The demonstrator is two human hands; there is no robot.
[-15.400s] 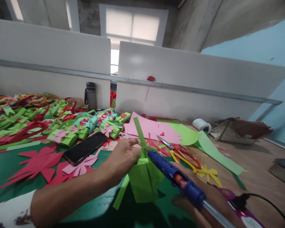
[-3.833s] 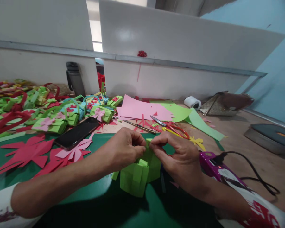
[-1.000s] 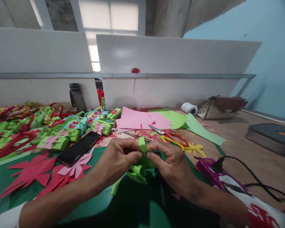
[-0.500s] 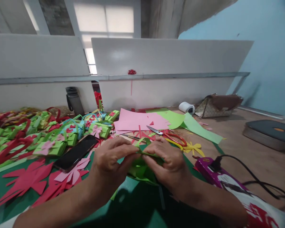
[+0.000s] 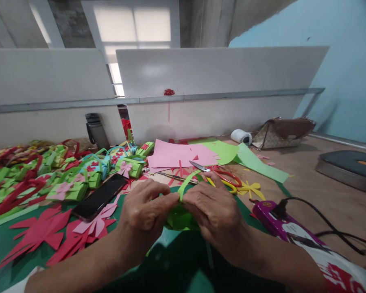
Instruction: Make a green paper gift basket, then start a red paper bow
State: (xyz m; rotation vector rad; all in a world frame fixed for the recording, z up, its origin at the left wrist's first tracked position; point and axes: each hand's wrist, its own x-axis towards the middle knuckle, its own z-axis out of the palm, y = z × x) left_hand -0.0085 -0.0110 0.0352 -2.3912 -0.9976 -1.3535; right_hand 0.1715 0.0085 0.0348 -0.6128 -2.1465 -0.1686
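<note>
Between my two hands is a small green paper bag (image 5: 181,219), its lower part visible below my fingers. A light green paper strip (image 5: 186,183) curves up from its top edge like a handle. My left hand (image 5: 148,209) pinches the bag's rim at the foot of the strip, thumb and forefinger pressed together. From the other side my right hand (image 5: 218,209) is closed on the same rim, its fingers hiding much of the bag. Just beyond the right hand lie scissors (image 5: 228,179) with red and yellow handles and a thin dark pointed tool (image 5: 173,176).
Finished-looking green paper bags (image 5: 68,189) pile up at left, near a black phone (image 5: 100,196) and red paper flower shapes (image 5: 41,228). Pink paper sheets (image 5: 179,154) lie ahead. At right are a purple power strip (image 5: 266,211) with a black cable, a handbag (image 5: 282,133) and a dark case (image 5: 347,169).
The green strip now stands up higher in an arc between my hands. My right hand has turned inward, covering more of the bag, and both hands have drawn closer together.
</note>
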